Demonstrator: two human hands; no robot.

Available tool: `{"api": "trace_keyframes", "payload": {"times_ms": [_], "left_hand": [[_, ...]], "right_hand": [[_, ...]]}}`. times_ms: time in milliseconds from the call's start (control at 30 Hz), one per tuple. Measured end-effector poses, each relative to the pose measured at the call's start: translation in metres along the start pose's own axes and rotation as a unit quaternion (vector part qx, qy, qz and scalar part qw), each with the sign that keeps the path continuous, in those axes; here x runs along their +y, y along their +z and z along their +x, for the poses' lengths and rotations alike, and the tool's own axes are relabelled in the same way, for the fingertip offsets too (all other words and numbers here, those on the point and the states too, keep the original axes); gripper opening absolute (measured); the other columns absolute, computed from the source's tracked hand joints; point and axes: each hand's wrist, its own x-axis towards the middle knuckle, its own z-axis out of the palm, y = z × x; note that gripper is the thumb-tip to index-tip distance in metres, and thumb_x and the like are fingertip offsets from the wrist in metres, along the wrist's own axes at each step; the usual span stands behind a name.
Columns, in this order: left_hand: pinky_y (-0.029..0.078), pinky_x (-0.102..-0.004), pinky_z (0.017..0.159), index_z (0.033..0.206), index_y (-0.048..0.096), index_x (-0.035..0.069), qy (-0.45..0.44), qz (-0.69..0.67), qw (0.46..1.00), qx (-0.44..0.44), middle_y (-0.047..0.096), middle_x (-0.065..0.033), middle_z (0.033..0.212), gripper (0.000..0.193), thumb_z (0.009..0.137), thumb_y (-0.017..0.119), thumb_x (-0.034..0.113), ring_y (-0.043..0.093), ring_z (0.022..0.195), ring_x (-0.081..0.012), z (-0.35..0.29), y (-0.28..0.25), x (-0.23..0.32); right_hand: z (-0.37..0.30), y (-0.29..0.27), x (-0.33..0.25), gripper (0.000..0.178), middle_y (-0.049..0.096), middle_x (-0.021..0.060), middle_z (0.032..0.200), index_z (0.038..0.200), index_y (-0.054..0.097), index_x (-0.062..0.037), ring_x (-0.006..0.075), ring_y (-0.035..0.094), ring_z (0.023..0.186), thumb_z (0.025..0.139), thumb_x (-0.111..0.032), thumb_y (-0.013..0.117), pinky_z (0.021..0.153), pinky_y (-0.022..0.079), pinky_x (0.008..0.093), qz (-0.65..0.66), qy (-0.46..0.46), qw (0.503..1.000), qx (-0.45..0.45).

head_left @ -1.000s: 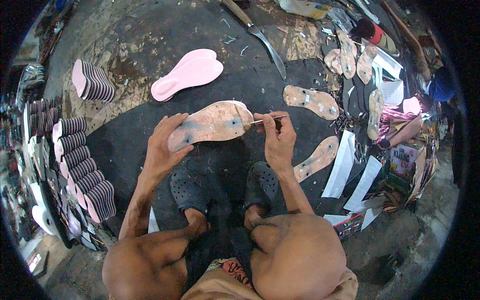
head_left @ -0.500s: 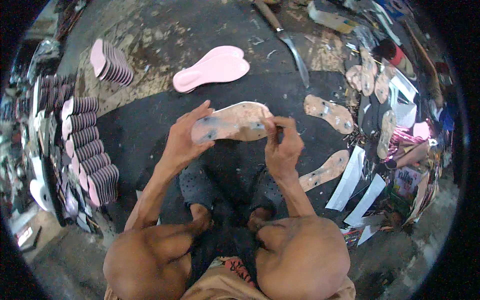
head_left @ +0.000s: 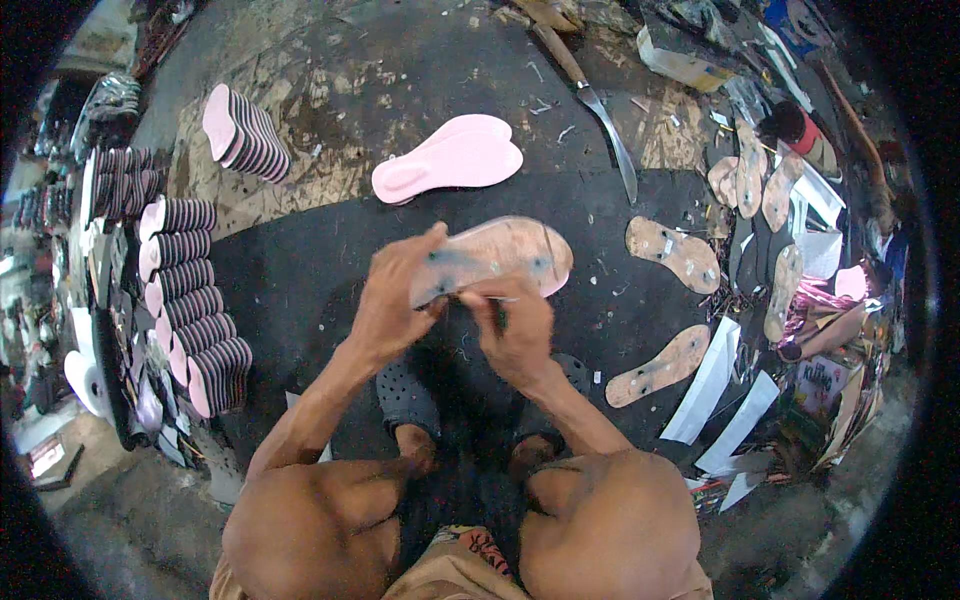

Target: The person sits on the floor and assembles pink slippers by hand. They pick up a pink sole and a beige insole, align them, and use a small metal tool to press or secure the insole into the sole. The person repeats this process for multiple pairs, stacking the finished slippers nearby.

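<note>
A worn tan, sole-shaped template (head_left: 490, 250) with dark spots lies in my hands above the black mat, with a pink edge showing beneath its right end. My left hand (head_left: 390, 295) grips the template's left end, thumb below and fingers over the top. At the near edge, my right hand (head_left: 517, 325) is closed with thumb and finger together; a thin pale bit shows there, too small to name. Just beyond lie two overlapping pink insoles (head_left: 450, 160).
Pink-and-dark insole stacks (head_left: 185, 285) line the left, with another stack (head_left: 245, 135) farther back. A wooden-handled knife (head_left: 605, 125) lies far right of centre. More tan templates (head_left: 672, 255) and white strips (head_left: 703, 380) lie at right. Dark clogs (head_left: 408, 395) are on my feet.
My right hand has moved from the template's right end to its near edge, left of where it was. My left hand keeps its hold. The whole view has shifted slightly.
</note>
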Motion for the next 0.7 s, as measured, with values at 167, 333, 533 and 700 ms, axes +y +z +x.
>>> {"api": "trace_keyframes", "payload": {"times_ms": [167,333,533,700], "left_hand": [[0.048,-0.0435,0.122,0.154,0.060,0.006,0.003,0.049,0.996,0.077,0.068,-0.0157,0.150,0.083,0.077,0.090,0.006,0.063,0.141,-0.0316,0.056,-0.034,-0.021],[0.041,-0.0512,0.129,0.152,0.063,0.009,-0.048,-0.042,0.998,-0.014,0.066,-0.0153,0.154,0.082,0.075,0.092,0.005,0.058,0.148,-0.0363,0.016,-0.021,-0.010],[0.036,-0.0528,0.132,0.154,0.062,0.012,-0.017,-0.007,0.996,-0.084,0.066,-0.0110,0.155,0.086,0.075,0.094,0.008,0.061,0.144,-0.0342,0.006,-0.003,-0.004],[0.036,-0.0498,0.132,0.156,0.060,0.012,-0.034,-0.012,0.996,-0.079,0.065,-0.0098,0.156,0.090,0.073,0.094,0.007,0.060,0.146,-0.0323,0.002,-0.001,-0.005]], "right_hand": [[0.011,-0.058,0.003,0.022,0.078,0.0113,0.100,0.108,0.073,-0.0032,0.0239,0.073,0.085,0.111,-0.024,0.069,0.079,0.058,0.0371,-0.039,0.178,0.978,0.107],[-0.005,-0.102,0.035,0.022,0.082,0.0085,0.107,0.112,0.065,-0.0014,0.0115,0.067,0.085,0.117,-0.023,0.061,0.081,0.056,0.0294,0.007,0.291,0.944,0.159],[-0.021,-0.087,0.052,0.020,0.082,0.0091,0.099,0.113,0.069,-0.0021,0.0098,0.066,0.075,0.113,-0.022,0.067,0.066,0.052,0.0299,0.037,0.291,0.946,0.136],[-0.015,-0.084,0.048,0.021,0.079,0.0111,0.092,0.112,0.071,-0.0028,0.0144,0.069,0.074,0.111,-0.024,0.069,0.066,0.054,0.0320,-0.018,0.283,0.953,0.109]]}}
